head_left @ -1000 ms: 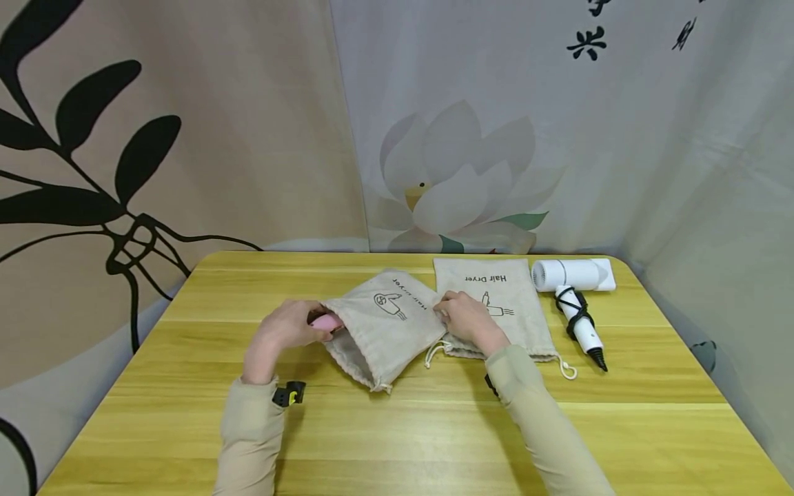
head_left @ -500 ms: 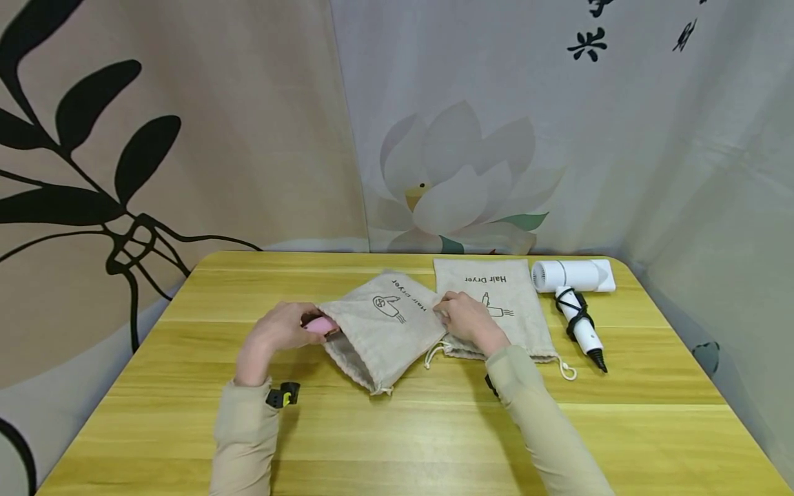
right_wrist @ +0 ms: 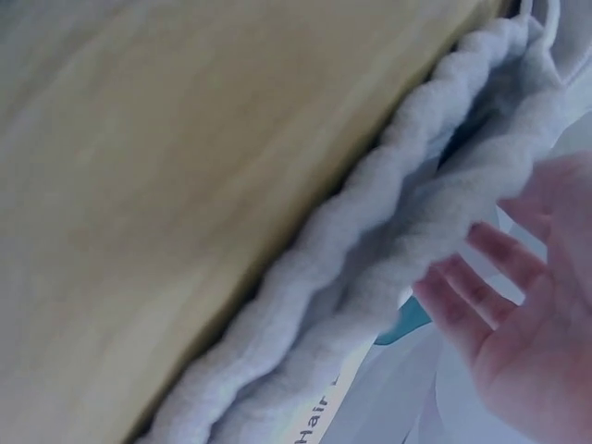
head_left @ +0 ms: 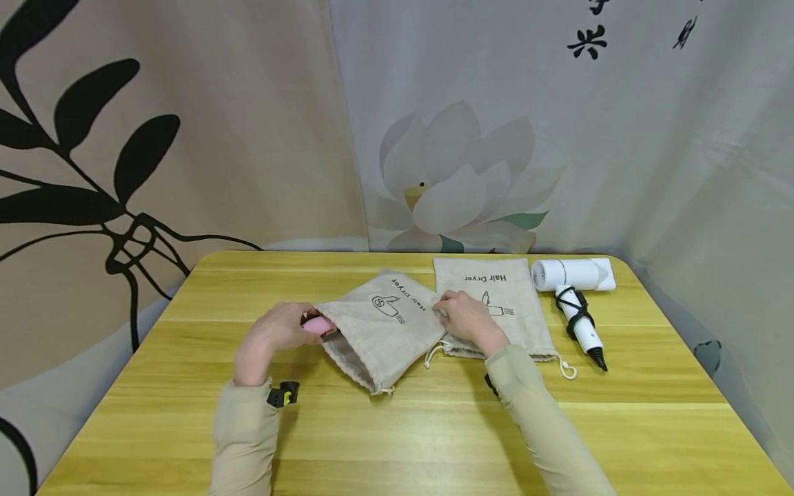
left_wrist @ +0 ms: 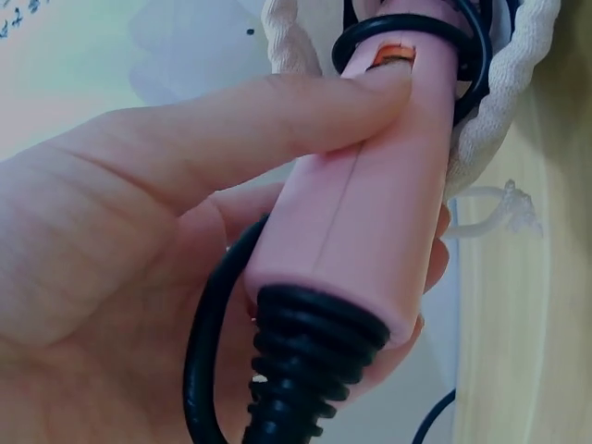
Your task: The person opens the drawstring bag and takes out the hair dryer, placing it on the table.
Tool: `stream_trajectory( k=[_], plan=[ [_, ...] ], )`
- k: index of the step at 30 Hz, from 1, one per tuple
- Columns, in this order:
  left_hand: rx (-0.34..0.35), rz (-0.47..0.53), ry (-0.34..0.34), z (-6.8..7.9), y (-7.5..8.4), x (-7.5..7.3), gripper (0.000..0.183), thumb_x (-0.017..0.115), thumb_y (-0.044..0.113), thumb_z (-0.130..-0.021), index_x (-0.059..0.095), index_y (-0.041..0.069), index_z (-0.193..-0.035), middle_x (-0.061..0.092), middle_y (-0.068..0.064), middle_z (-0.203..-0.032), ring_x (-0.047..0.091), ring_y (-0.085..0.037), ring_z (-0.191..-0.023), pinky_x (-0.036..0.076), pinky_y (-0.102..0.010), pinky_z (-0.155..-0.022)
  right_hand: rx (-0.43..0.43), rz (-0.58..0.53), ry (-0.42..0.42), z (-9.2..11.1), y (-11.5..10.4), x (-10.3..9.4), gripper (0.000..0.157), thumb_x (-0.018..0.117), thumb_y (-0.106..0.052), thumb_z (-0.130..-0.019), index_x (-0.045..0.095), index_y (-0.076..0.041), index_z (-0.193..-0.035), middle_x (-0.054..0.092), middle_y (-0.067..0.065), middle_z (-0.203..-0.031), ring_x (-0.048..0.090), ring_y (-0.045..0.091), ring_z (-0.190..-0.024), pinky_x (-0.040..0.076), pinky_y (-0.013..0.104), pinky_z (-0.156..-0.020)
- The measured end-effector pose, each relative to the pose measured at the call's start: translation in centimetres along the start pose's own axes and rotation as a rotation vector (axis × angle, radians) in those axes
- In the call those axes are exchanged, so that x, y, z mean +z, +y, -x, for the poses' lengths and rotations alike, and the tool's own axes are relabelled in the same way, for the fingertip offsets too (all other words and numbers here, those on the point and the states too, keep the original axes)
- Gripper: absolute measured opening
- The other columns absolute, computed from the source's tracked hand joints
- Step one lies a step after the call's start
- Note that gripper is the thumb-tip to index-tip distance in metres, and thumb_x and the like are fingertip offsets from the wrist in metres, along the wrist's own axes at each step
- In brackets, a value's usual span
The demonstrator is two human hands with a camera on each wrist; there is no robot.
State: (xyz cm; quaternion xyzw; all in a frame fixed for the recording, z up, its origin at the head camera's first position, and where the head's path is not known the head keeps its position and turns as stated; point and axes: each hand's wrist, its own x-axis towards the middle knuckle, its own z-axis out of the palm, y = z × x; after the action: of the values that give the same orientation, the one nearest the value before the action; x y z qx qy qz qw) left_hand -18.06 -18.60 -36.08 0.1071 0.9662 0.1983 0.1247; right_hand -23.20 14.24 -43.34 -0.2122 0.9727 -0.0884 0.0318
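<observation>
My left hand [head_left: 279, 331] grips the pink handle [left_wrist: 361, 213] of a corded hair tool, its thumb beside an orange switch. A ribbed black cord sleeve [left_wrist: 310, 347] hangs from the handle's end, and a black cord loops round it. The tool's front goes into the mouth of a beige drawstring bag [head_left: 391, 324] printed "Hair Dryer"; the rest is hidden inside. My right hand [head_left: 468, 317] pinches the bag's far right edge. In the right wrist view the right hand's [right_wrist: 527, 296] other fingers are spread behind the second bag's rim.
A second beige "Hair Dryer" bag [head_left: 527, 324] lies flat to the right, partly under the right hand. Behind it at the table's back right lies a white cylindrical appliance [head_left: 573, 275]. A white corded tool [head_left: 579, 324] lies beside it. A curtain [head_left: 248, 138] hangs behind the table.
My left hand has shifted slightly left with the pink hair tool, and the bag's mouth edge moved slightly left too. The right hand stays at the bag's edge.
</observation>
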Motion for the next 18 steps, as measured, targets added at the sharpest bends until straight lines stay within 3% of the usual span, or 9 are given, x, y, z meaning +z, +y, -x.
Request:
stream_trajectory(
  k=[5,11,15,18],
  plan=[
    [0.001,0.024,0.033,-0.2,0.3,0.4,0.045,0.076,0.016,-0.076,0.062,-0.001,-0.115,0.066,-0.019,-0.107,0.060,-0.028,-0.094,0.051,-0.046,-0.084,-0.013,0.022,0.037,-0.2,-0.2,0.2,0.022,0.057,-0.019,-0.094,0.070,-0.015,-0.111,0.063,0.004,-0.110,0.060,0.025,-0.096,0.055,0.041,-0.074],
    [-0.033,-0.015,0.049,-0.4,0.7,0.7,0.048,0.077,0.025,-0.078,0.062,0.002,-0.117,0.065,-0.019,-0.113,0.060,-0.032,-0.101,0.051,-0.049,-0.086,-0.023,0.012,0.100,-0.6,-0.6,0.2,0.019,0.057,-0.020,-0.093,0.070,-0.014,-0.105,0.063,0.003,-0.100,0.059,0.021,-0.088,0.055,0.036,-0.069],
    [-0.027,-0.025,0.078,-0.7,0.6,0.8,0.044,0.077,0.024,-0.078,0.063,0.003,-0.113,0.065,-0.020,-0.113,0.061,-0.033,-0.101,0.050,-0.050,-0.086,-0.046,0.004,0.138,-1.1,-1.0,0.1,0.017,0.059,-0.019,-0.092,0.069,-0.013,-0.105,0.063,0.003,-0.099,0.057,0.020,-0.088,0.055,0.035,-0.068],
    [-0.009,-0.043,0.106,-1.0,0.4,1.0,0.040,0.077,0.022,-0.078,0.064,0.003,-0.111,0.066,-0.020,-0.112,0.061,-0.033,-0.100,0.050,-0.050,-0.086,-0.065,-0.005,0.139,-1.5,-1.3,0.0,0.020,0.059,-0.019,-0.093,0.065,-0.012,-0.110,0.063,0.005,-0.110,0.058,0.023,-0.097,0.055,0.038,-0.076]
  ],
)
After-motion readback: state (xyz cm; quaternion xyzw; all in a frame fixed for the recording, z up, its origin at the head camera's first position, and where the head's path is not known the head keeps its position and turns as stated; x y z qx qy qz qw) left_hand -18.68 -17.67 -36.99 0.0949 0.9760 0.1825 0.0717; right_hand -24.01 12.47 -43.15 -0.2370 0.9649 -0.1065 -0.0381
